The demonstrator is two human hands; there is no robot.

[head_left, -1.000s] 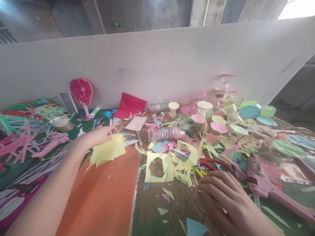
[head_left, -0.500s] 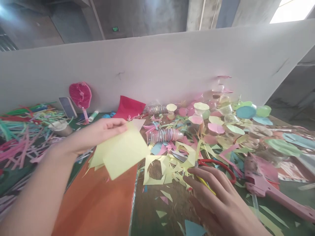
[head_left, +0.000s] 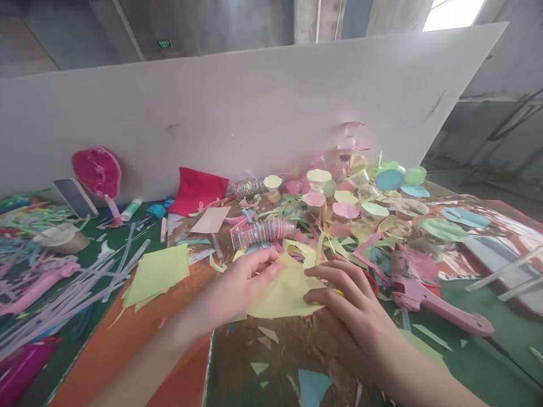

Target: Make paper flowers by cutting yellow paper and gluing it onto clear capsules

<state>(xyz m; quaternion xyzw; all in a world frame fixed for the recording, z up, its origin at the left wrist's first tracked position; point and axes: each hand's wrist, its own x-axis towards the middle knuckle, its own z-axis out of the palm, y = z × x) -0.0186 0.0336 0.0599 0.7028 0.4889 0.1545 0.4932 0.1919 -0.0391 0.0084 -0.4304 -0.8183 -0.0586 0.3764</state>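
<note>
My left hand point(head_left: 257, 277) pinches a square sheet of pale yellow paper point(head_left: 282, 291) by its upper edge, above the middle of the table. My right hand point(head_left: 350, 302) is at the sheet's right side, its curved fingertips on that edge and its thumb hidden. Behind those fingers lie scissors, of which only part of the red handle point(head_left: 371, 282) and a bit of yellow show. A stack of yellow paper sheets point(head_left: 159, 274) rests on an orange board point(head_left: 123, 345), left of my left forearm.
Pink glue gun point(head_left: 441, 314) at right. Yellow offcuts and a ringed clear bottle piece point(head_left: 263, 230) lie behind my hands. Several plastic cups with paper discs point(head_left: 318, 176) stand at the back right. Paper strips point(head_left: 106, 277), a phone point(head_left: 75, 196) and a pink mirror-shaped object point(head_left: 97, 172) are left.
My left hand has moved right with one yellow sheet, leaving the stack on the orange board. My right hand has met the sheet's right edge. The view has turned slightly right.
</note>
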